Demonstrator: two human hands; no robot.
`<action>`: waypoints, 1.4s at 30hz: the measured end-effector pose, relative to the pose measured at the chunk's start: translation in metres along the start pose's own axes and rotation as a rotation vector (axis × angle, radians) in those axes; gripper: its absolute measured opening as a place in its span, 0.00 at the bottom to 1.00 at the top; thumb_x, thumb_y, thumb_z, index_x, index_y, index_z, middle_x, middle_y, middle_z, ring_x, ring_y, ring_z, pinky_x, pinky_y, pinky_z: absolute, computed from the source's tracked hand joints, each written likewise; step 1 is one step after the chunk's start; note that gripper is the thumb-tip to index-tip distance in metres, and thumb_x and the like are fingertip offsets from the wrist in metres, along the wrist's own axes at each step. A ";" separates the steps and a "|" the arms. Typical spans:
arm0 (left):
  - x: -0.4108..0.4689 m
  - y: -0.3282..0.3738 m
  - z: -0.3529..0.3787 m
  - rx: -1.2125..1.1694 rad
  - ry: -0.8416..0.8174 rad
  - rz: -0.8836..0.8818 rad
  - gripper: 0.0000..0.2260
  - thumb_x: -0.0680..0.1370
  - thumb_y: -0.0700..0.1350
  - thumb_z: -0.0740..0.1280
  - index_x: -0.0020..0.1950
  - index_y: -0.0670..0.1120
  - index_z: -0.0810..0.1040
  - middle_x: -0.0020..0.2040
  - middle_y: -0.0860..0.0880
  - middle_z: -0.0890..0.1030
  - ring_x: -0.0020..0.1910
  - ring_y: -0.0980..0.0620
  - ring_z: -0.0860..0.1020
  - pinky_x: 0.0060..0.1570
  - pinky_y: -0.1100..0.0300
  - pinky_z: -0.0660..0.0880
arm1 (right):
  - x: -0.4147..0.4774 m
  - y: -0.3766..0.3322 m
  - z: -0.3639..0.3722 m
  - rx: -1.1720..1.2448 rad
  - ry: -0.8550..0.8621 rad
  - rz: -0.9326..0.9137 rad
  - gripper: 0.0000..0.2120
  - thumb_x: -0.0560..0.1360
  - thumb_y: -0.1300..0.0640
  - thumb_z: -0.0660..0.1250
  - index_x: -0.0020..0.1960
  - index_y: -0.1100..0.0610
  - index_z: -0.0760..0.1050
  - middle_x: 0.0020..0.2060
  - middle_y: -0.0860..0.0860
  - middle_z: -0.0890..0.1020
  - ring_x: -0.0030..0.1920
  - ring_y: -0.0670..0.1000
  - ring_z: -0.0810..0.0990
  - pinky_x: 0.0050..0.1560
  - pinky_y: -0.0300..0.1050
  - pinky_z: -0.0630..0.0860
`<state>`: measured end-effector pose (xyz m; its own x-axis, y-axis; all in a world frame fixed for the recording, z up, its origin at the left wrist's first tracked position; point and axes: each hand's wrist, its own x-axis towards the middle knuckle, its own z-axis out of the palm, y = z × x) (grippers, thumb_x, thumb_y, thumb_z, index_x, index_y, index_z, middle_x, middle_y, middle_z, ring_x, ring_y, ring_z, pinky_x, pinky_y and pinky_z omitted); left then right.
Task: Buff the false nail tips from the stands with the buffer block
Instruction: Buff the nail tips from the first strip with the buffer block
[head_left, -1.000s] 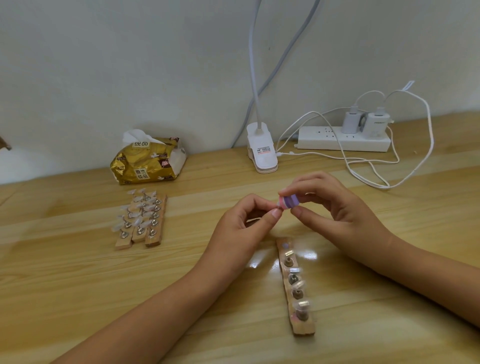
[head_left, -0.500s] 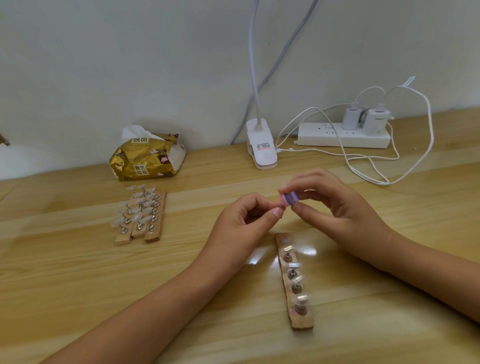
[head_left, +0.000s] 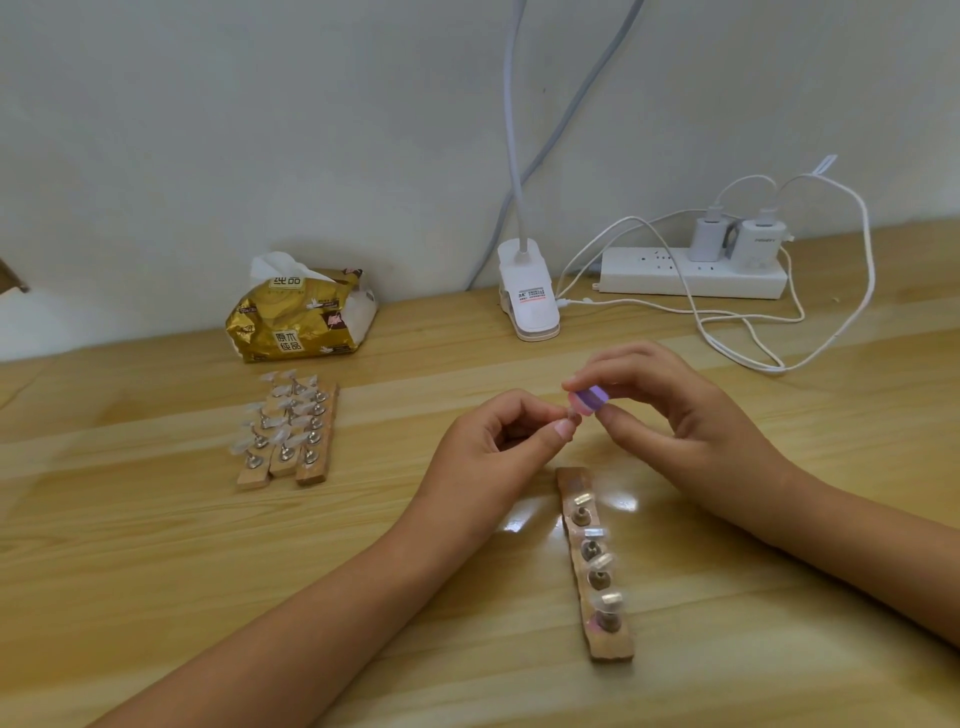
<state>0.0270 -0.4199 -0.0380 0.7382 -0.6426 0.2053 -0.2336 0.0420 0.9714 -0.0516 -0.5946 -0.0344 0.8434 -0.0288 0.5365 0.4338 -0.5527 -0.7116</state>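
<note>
The buffer block (head_left: 589, 401) was pink and purple. Fingers of the right hand (head_left: 691, 415) pinched it; the left hand (head_left: 498, 452) pinched a nail tip (head_left: 571, 415).

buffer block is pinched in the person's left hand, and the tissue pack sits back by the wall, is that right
Not quite: the head view shows the buffer block pinched in the right hand, not the left. The left hand pinches what looks like a nail tip next to it. The tissue pack does sit back by the wall.

Pale plastered wall (head_left: 311, 130) behind a light wooden table (head_left: 156, 545); glare patches (head_left: 519, 522), perhaps lamplight, shine on its surface.
</note>
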 end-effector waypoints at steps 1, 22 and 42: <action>0.000 0.000 0.000 -0.005 0.002 -0.006 0.02 0.76 0.39 0.70 0.46 0.43 0.82 0.38 0.56 0.83 0.40 0.63 0.78 0.43 0.71 0.73 | 0.001 0.001 0.000 0.013 0.001 0.037 0.16 0.76 0.70 0.67 0.57 0.51 0.80 0.54 0.50 0.78 0.59 0.51 0.78 0.64 0.50 0.75; -0.002 0.005 -0.001 -0.032 -0.014 -0.057 0.01 0.74 0.41 0.72 0.43 0.45 0.81 0.41 0.49 0.84 0.43 0.55 0.81 0.50 0.60 0.77 | -0.002 -0.003 0.000 -0.107 0.013 -0.088 0.12 0.75 0.58 0.70 0.57 0.50 0.80 0.53 0.51 0.76 0.58 0.52 0.77 0.61 0.46 0.73; -0.005 0.015 -0.009 0.043 -0.230 -0.145 0.06 0.73 0.31 0.70 0.45 0.40 0.82 0.51 0.48 0.83 0.49 0.58 0.81 0.47 0.69 0.75 | 0.006 -0.006 -0.006 0.213 0.157 0.255 0.13 0.72 0.51 0.68 0.56 0.50 0.79 0.51 0.50 0.81 0.53 0.46 0.81 0.55 0.34 0.77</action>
<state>0.0259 -0.4092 -0.0233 0.6035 -0.7969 0.0269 -0.1663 -0.0929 0.9817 -0.0510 -0.5961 -0.0245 0.8810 -0.2802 0.3811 0.2860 -0.3262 -0.9010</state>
